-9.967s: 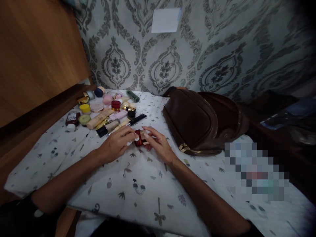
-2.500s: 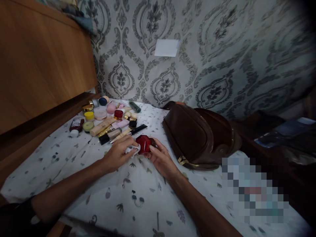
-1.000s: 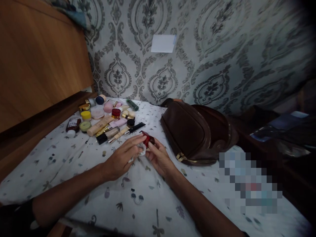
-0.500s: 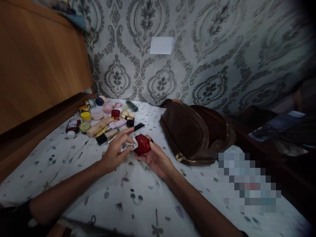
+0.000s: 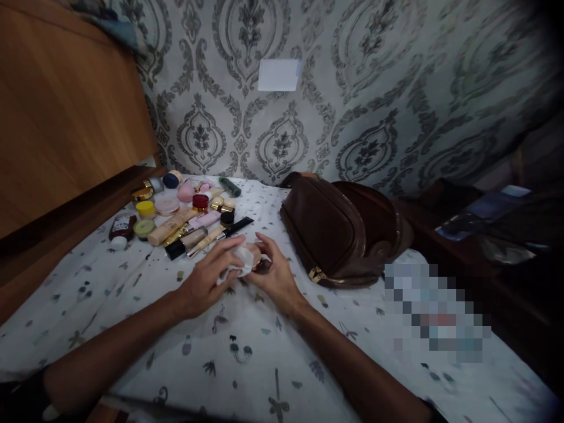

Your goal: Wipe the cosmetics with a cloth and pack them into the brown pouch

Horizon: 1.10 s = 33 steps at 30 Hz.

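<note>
My left hand [image 5: 203, 281] is closed on a crumpled white wipe [image 5: 240, 261], pressed against a small round-looking container [image 5: 255, 256]. My right hand [image 5: 282, 283] grips this container from the right, its thumb and fingers curled about it. A beige, gold-edged side of it faces up now; fingers and wipe cover much of the rest. Just beyond my hands lie a slim black tube [image 5: 238, 227], a small black-lidded jar [image 5: 227, 219] and a bottle with a black cap [image 5: 187, 242].
Several cosmetics, among them a red jar [image 5: 200, 202], a yellow-lidded jar [image 5: 145, 208] and a dark red bottle [image 5: 122, 228], spread at the back left. A brown leather bag [image 5: 324, 220] stands to the right. Wooden furniture [image 5: 70, 111] borders the left; the patterned wall [image 5: 282, 138] rises behind.
The container has turned in my right hand: its glossy red faceted side showed before, and a beige side shows now. The wipe stays against it. The view has shifted slightly.
</note>
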Motion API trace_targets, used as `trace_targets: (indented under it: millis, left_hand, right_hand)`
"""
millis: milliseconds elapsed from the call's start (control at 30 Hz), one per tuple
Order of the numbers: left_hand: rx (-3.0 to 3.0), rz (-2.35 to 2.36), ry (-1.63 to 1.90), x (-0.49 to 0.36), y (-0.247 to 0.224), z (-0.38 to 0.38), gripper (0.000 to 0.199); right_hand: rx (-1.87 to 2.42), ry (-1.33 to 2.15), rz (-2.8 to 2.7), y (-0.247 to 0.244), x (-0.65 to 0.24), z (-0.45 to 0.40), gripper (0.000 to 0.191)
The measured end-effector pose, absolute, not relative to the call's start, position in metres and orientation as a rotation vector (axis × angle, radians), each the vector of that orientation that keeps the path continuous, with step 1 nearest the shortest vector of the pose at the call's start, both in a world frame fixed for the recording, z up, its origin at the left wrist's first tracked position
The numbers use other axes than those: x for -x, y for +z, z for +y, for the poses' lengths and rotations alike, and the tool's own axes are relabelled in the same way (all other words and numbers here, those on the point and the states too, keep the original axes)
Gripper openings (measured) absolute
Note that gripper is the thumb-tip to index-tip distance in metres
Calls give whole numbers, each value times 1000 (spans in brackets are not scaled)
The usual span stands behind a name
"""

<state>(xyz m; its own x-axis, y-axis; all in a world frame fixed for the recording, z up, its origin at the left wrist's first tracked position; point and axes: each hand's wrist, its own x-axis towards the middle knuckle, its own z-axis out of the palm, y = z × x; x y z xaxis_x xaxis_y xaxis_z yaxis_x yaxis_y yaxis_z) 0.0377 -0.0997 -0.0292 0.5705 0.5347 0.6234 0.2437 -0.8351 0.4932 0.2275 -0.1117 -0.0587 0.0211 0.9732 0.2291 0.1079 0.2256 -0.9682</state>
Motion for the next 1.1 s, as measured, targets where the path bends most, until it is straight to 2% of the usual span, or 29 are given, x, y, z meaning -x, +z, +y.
trace_targets:
  millis: [100,200,433,633,867,1033,1100]
  left_hand:
    - [-2476,656,1047,-40,-32,-99,15]
    - [-2311,839,1095,-39,-34,-89,17]
    - [-1982,1062,1075,-34,-37,-73,26]
    - [-2117,1081,1037,-30,-48,-66,32]
    - [-2420,1088,933,-37,-45,-70,30]
    - [-2805,671,894,-113,2,-96,31]
    - [-2997,559,726,-159,23,-105,36]
  right_hand:
    - [1162,831,-1603,-59,-223,-119,87]
    - [1106,876,-1710,-58,-221,-125,92]
    - [871,1297,-1327,-43,-216,-127,97]
    - [687,1428,-1129,12,-247,-147,85]
    - [801,793,-1026,80,-348,-146,68]
    - [1134,437,-1081,81,-400,-98,45]
    - [1285,367,-1097,73,-407,-78,40]
